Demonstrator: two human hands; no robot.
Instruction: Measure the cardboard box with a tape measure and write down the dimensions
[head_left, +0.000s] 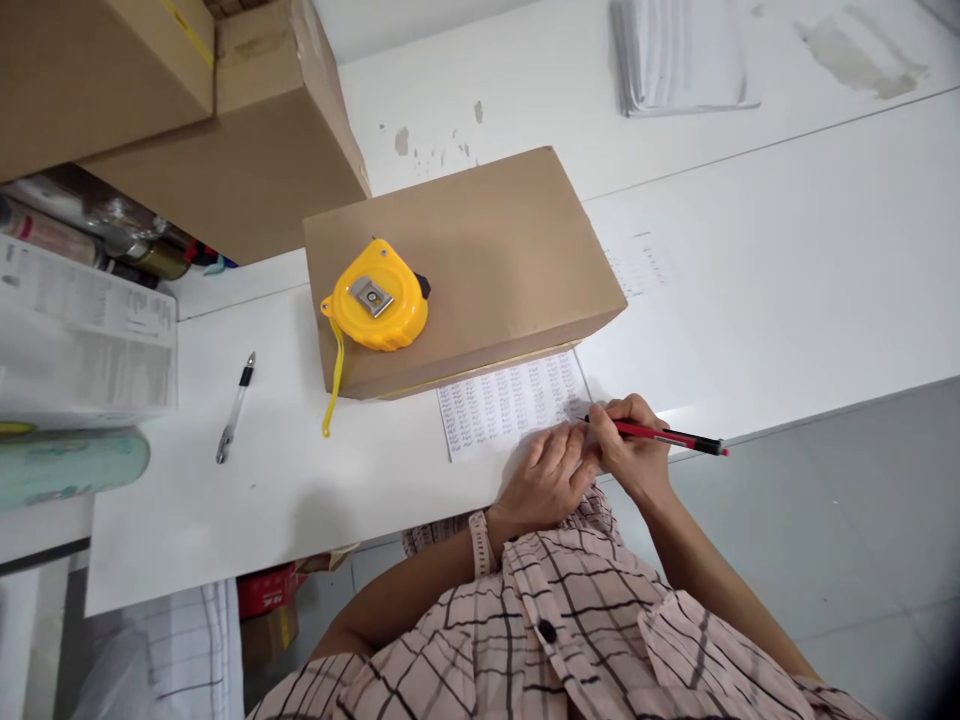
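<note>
My right hand (636, 445) grips a red and black pen (675, 437), its tip on the lower right part of a sheet of paper (491, 410) covered in columns of small handwriting. Lying flat across the sheet's lower edge is my left hand (544, 478), fingers stretched out and close to the right hand. A brown cardboard box (495, 250) covers the upper part of the sheet. On the box's left end rests a yellow tape measure (386, 305) with a metal clip, its strap hanging over the box's near edge.
Left of the box lies a clear pen with a black grip (238, 405). Larger cardboard boxes (262, 150) stand at the upper left, above a white printed carton (82, 330) and a teal cylinder (75, 465). A stack of papers (686, 50) lies at the back of the white table (750, 260).
</note>
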